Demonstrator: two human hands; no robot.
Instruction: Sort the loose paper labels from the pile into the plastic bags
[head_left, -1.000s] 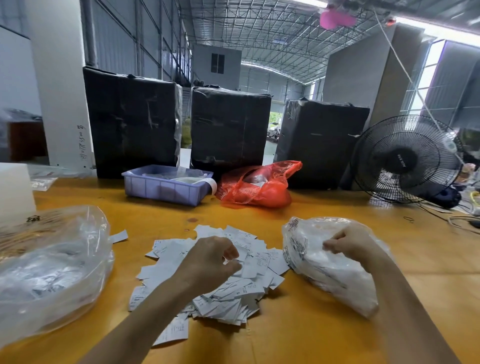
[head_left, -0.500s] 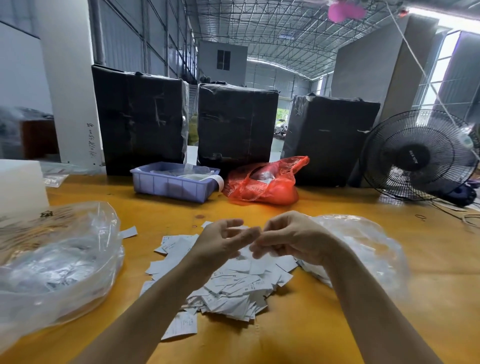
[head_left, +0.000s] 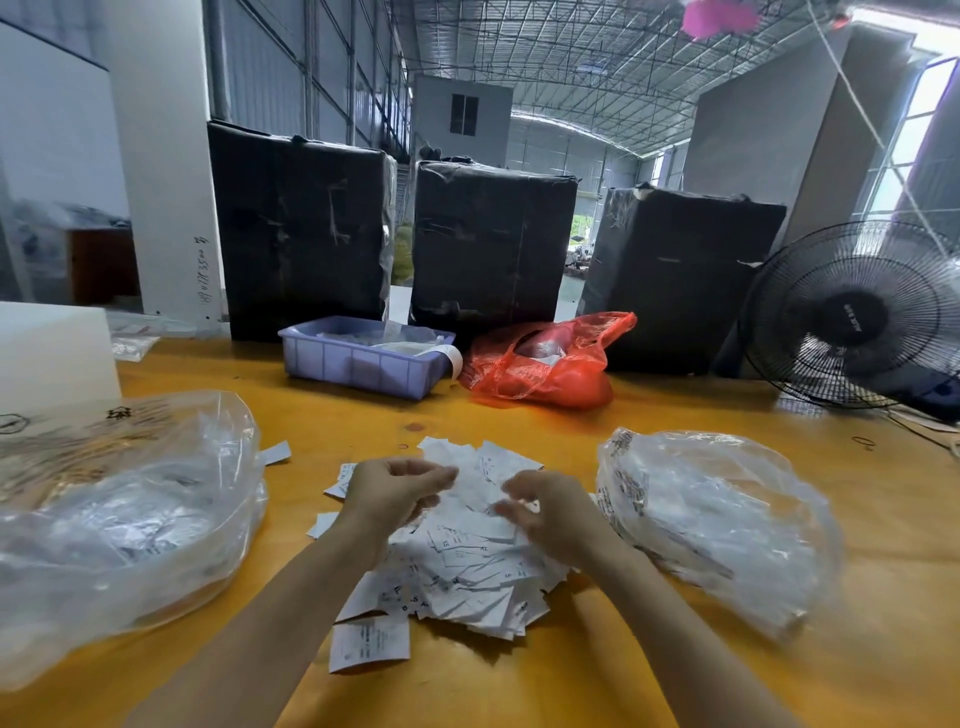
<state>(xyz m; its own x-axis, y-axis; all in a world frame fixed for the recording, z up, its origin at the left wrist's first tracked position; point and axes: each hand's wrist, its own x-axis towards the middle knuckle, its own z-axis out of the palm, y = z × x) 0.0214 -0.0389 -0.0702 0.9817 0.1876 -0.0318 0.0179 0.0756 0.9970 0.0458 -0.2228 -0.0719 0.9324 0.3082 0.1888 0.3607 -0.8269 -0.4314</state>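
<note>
On the yellow table (head_left: 519, 691), right before me, lies the pile (head_left: 467, 561) of white paper labels, spread between my two forearms. My left hand (head_left: 395, 493) hangs over the pile's far left part, fingers loosely curled with the tips drawn toward the thumb — whether a label sits between them I cannot tell, the tips are blurred. My right hand (head_left: 550, 514) is over the pile's right part, fingers bent down and touching the top labels; whether it has one pinched I cannot tell either. The two hands are near each other but apart.

One label (head_left: 369, 642) lies by itself at the pile's near edge, just beside my left forearm, and another stray label (head_left: 275, 452) lies farther left, near the big bag.

Left of the pile sits a large clear bag (head_left: 130, 530), puffed up, with labels showing dimly through it. Right of the pile, just beside my right hand, lies a second clear bag (head_left: 717, 525), flatter, also with white slips inside — its mouth I cannot make out.

Farther back on the table stand a lilac tray (head_left: 358, 364) and, just right of it, a red bag (head_left: 545, 364). Behind them rise three black wrapped boxes (head_left: 493, 249) in a row. A black fan (head_left: 852, 317) stands at the far right, and a white block (head_left: 52, 353) at the far left edge.
</note>
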